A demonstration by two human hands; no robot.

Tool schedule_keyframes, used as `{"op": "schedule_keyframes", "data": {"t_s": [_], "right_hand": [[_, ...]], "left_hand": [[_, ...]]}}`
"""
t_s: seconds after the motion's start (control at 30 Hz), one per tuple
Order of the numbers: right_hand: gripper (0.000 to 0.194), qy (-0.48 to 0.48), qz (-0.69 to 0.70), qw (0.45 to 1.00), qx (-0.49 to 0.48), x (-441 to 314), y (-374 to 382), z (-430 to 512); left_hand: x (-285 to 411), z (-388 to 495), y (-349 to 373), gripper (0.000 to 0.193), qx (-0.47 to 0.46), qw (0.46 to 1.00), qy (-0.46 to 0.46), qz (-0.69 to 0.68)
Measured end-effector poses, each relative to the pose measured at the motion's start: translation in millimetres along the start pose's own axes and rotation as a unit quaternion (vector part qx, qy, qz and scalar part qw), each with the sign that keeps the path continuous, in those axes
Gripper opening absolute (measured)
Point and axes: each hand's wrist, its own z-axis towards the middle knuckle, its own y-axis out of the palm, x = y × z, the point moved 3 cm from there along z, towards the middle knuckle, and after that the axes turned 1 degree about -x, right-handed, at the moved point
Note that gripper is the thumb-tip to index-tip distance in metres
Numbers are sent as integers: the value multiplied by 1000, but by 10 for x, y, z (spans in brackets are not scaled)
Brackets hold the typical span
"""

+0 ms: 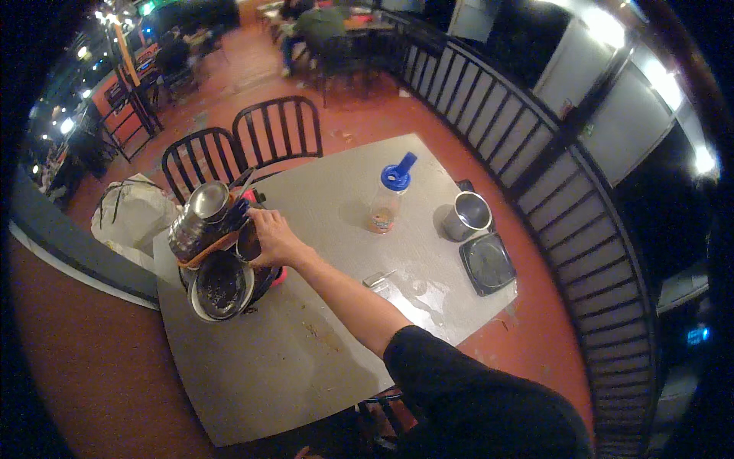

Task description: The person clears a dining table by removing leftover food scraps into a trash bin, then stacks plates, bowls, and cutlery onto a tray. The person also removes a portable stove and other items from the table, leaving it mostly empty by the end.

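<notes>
My right hand [278, 238] reaches over the table [321, 367] and grips the rim of a small cup [246, 244] with a dark inside, at the side of a pile of dishes. Stacked metal cups [189, 229] lie tilted in that pile, with a shiny round metal cup [210, 201] on top. Cutlery handles [243, 182] stick up behind it. An orange-brown dish edge [212, 251] runs beneath the cups. In front sits a white-rimmed bowl [195, 307] holding a dark dish [221, 284]. Only a sliver of my left hand [308, 454] shows at the bottom edge.
A clear bottle with a blue lid [395, 177], a metal cup [467, 217] and a black tray [488, 264] stand on the right. Liquid [424, 295] wets the tabletop. Black chairs [278, 132], a white bag [135, 212] and a railing [504, 109] surround the table; people sit farther back.
</notes>
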Motion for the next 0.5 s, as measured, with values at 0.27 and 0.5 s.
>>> {"op": "schedule_keyframes", "data": {"t_s": [0.27, 0.5], "right_hand": [[115, -35, 130, 990, 42, 99, 83, -101], [124, -2, 57, 998, -20, -78, -170, -250]], "left_hand": [[-146, 82, 300, 47, -80, 996, 43, 0], [-377, 191, 308, 32, -76, 994, -6, 77]]}}
